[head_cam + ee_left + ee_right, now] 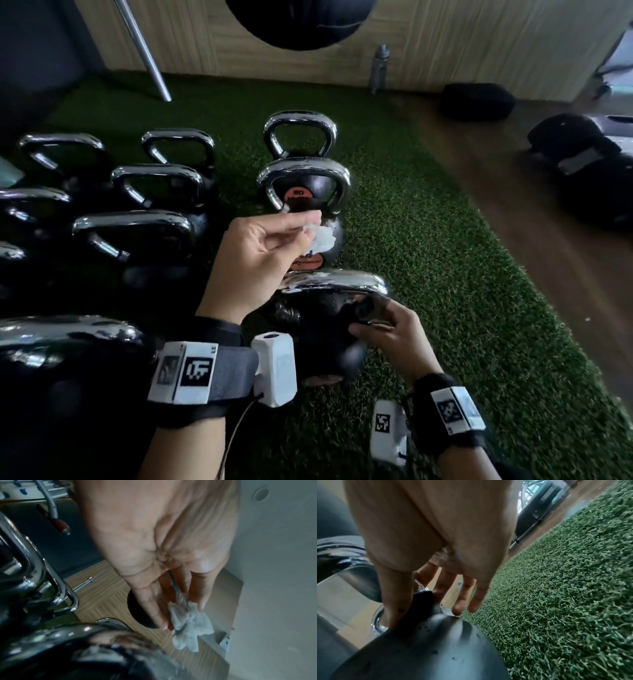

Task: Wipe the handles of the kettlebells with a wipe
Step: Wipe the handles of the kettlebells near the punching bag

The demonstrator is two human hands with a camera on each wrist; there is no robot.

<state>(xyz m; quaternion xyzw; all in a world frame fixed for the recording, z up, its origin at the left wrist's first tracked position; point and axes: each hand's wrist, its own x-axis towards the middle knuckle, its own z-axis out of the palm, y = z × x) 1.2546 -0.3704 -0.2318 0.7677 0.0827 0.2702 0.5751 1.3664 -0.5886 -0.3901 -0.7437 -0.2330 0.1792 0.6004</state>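
The left hand [255, 253] is raised above the nearest kettlebell [322, 339], forearm coming up from the lower left with the wrist bent so that the back of the hand faces the head camera and the fingers [294, 219] point to the right. Thumb and fingertips come together on a small crumpled white wipe [323, 237] — a pinch, with the cloth bunched and hanging off the fingertips; the left wrist view shows the same wipe [188, 626] dangling below nearly straight fingers [150, 605], clear of any metal. The wipe hangs in the air in front of the kettlebell with the orange label [303, 219], above the chrome handle [337, 282] of the nearest one and not touching it. The right hand [390, 334] reaches in low from the lower right, its arm angled inward, and sits at the right-hand end of that handle where it joins the black body. In the right wrist view the thumb [393, 596] lies down one side of the handle's black base and the other fingers [462, 601] spread loosely over the other side, one fingertip touching the domed top of the bell [436, 642] — a light, loose grip around the base rather than a tight one. The kettlebell stands upright on green turf [445, 291], with more chrome-handled kettlebells [137, 233] grouped to its left.
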